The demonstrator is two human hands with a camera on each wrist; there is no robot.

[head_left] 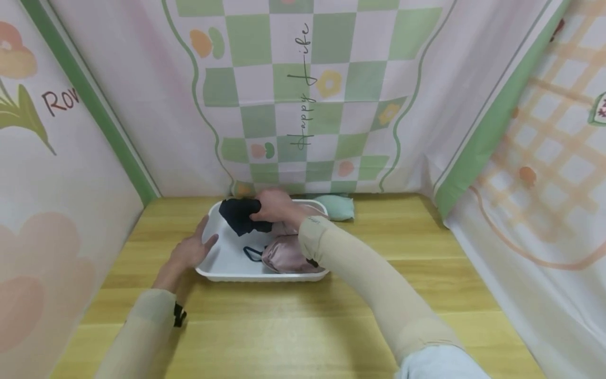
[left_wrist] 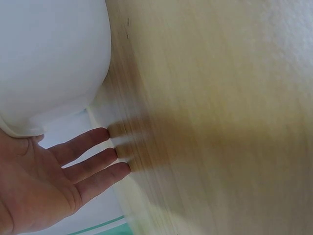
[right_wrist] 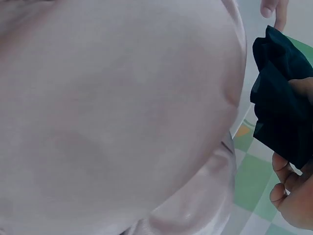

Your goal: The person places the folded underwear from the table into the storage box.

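My right hand (head_left: pixel 276 206) pinches a crumpled black cloth (head_left: pixel 238 215) over the back left part of a white tray (head_left: pixel 222 276). The dark cloth (right_wrist: pixel 281 98) shows between thumb and fingers in the right wrist view. Inside the tray, at its right, lies a shiny pink satin bundle (head_left: pixel 285 255) with a dark loop (head_left: pixel 252 253). More pale pink fabric is partly hidden under my right forearm. At the tray's left rim rests my left hand (head_left: pixel 189 251), thumb inward. Its fingers (left_wrist: pixel 100 182) extend straight down outside the tray wall, tips right at the table.
Behind the tray's back right corner lies a pale mint bundle (head_left: pixel 337 207), against the back curtain. The wooden table (head_left: pixel 265 337) is bounded by printed curtains (head_left: pixel 312 95) at the back and both sides.
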